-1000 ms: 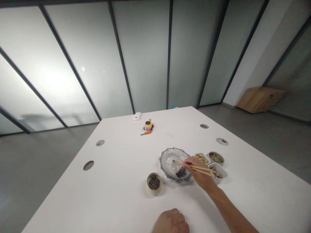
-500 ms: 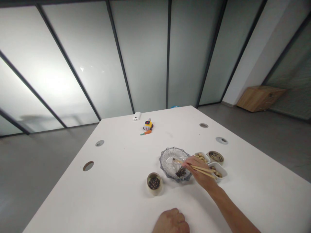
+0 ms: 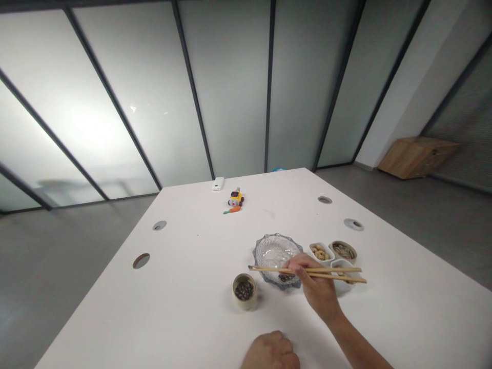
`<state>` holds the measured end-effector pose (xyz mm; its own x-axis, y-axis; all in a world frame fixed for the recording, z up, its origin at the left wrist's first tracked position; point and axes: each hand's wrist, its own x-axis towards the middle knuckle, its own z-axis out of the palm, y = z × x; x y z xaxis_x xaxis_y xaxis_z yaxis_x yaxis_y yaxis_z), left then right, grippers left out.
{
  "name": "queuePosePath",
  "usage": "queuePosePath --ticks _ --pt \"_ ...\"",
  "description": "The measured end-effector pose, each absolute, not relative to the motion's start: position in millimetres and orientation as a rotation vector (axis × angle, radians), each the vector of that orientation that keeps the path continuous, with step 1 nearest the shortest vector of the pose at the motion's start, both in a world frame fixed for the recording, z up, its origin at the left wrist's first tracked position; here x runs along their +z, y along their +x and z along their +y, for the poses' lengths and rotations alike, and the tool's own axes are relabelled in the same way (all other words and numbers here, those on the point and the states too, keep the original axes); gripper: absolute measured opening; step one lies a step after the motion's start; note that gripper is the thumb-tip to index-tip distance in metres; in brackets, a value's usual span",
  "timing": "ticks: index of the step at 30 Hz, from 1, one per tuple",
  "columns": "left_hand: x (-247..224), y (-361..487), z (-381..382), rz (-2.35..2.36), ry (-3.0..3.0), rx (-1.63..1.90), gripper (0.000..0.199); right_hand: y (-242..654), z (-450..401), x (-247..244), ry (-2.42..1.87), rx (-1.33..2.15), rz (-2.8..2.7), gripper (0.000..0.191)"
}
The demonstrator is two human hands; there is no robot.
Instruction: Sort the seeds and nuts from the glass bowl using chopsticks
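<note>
My right hand (image 3: 307,279) grips a pair of wooden chopsticks (image 3: 338,272). Their tips, close together with a small dark bit at the end, point left over the rim of the scalloped glass bowl (image 3: 265,251), near the small round cup (image 3: 246,304). Dark beans (image 3: 244,290) lie inside that cup. A few more dark beans (image 3: 285,278) rest in the glass bowl, partly hidden by my fingers. At the near edge of the view my left hand (image 3: 271,351) rests on the white table as a loose fist, with nothing visible in it.
Right of the glass bowl stand a white dish of peanuts (image 3: 320,251), a round bowl of striped seeds (image 3: 343,250) and a white dish (image 3: 341,288) partly behind the chopsticks. Farther back are a yellow toy car (image 3: 235,198), an orange toy carrot (image 3: 233,209) and a white box-like object (image 3: 218,184).
My right hand has swung the chopsticks' tips out of the glass bowl, left and toward the round cup. The chopsticks now lie nearly level. My left hand has stayed put.
</note>
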<state>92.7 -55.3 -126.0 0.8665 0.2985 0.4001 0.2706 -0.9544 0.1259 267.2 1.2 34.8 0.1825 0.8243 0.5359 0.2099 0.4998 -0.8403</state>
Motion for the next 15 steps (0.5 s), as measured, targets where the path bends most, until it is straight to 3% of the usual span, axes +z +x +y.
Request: queuePosePath --ticks 3,7,15 --pt "-124.8 92.6 -54.9 0.441 2.971 0.649 0.055 264.2 -2.3 38.5 -1.005 0.561 -1.424 0.032" --pt "-120.6 91.7 -56.1 0.455 2.981 0.66 0.056 291.3 0.4 45.3 -1.12 0.306 -1.407 0.031" --pt "-115.1 92.0 -56.3 0.453 2.993 0.632 0.054 330.4 6.7 47.3 -1.45 0.219 -1.649 0.048"
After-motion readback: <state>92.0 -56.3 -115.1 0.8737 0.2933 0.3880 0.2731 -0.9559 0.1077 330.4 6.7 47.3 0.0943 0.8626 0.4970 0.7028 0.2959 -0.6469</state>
